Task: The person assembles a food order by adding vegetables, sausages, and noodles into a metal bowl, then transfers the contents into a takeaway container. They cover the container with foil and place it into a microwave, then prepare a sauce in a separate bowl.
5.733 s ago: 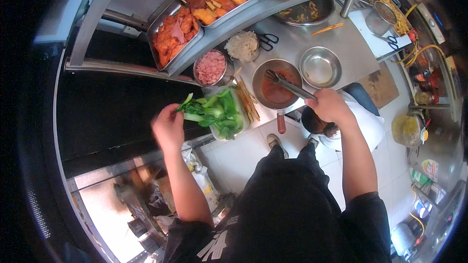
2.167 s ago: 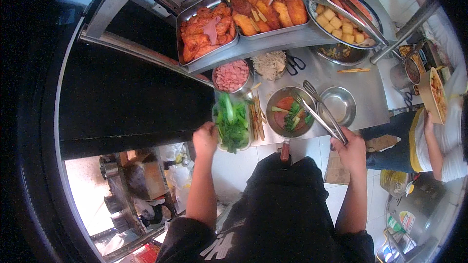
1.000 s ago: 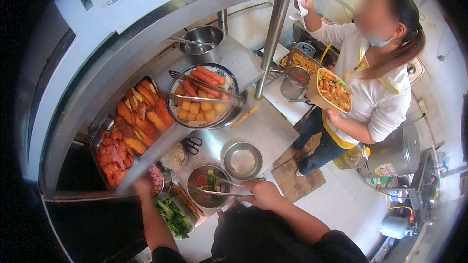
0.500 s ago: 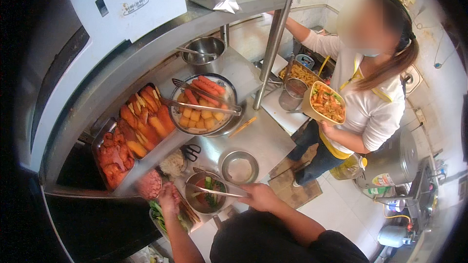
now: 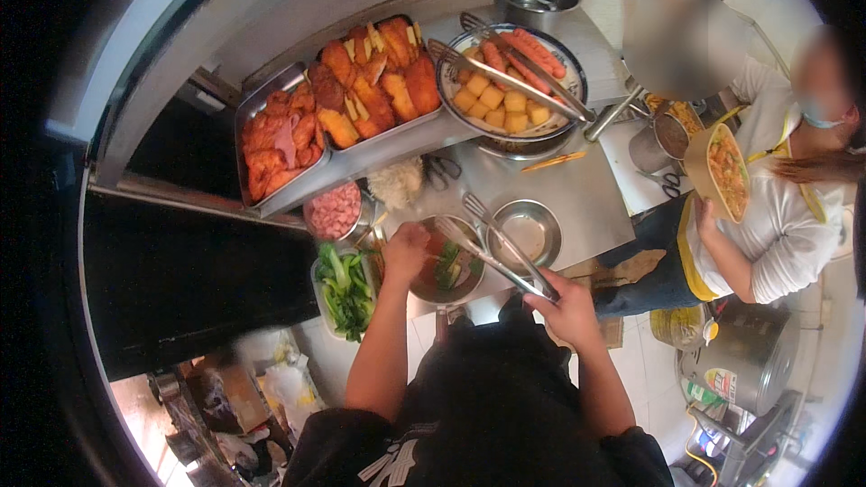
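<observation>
My left hand (image 5: pixel 408 252) hangs over the left side of a metal pot (image 5: pixel 424 293), its fingers drawn together; what they hold, if anything, is hidden. Reddish broth and leafy greens (image 5: pixel 447 263) lie in the pot. Metal tongs (image 5: pixel 516 276) are gripped by my right hand (image 5: pixel 568 308), their two arms spread apart, the tips above the pot's far right rim. Left of the pot stand a bowl of diced pink meat (image 5: pixel 334 210) and a box of raw leafy greens (image 5: pixel 345 296). Pale noodle-like strands (image 5: pixel 395 182) sit behind.
A metal bowl (image 5: pixel 525 227) stands right of the pot. Scissors (image 5: pixel 442 171) lie farther back. On the shelf are trays of fried meat (image 5: pixel 374 81) and a plate (image 5: pixel 577 95) with sausages, cubes and tongs. At right, a person (image 5: pixel 767 216) holds a food container (image 5: pixel 714 171).
The view has shifted, so the counter sits farther right. My left hand has moved from the diced meat to over the pot. The tongs in my right hand have lifted and spread.
</observation>
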Motion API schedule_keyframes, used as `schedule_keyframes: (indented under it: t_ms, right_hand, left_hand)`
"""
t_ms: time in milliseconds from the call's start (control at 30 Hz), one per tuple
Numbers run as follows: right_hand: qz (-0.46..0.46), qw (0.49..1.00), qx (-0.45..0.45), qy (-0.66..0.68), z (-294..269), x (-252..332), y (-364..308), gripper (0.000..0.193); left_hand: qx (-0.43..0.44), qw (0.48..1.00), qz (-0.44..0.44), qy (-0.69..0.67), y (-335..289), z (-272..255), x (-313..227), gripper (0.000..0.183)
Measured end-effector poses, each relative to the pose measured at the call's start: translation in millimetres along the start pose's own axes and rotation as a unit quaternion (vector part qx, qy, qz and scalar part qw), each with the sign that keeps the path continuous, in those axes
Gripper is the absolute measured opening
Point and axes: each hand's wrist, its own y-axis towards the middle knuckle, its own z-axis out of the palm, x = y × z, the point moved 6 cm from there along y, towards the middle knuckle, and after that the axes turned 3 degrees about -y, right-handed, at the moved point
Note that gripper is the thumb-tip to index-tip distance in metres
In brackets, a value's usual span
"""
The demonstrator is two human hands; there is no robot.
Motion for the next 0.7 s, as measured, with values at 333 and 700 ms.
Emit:
schedule_keyframes:
  t_ms: [333,700]
  right_hand:
    - [-0.004,1.000,-0.004,-0.030,-2,-6,5,0.046]
    - [0.008,0.999,0.005,-0.033,-1,-21,11,0.048]
  left_hand:
    - [0.142,0.980,-0.038,0.136,-7,18,9,0.035]
    - [-0.255,0.930,0.135,0.228,5,-127,-44,0.016]
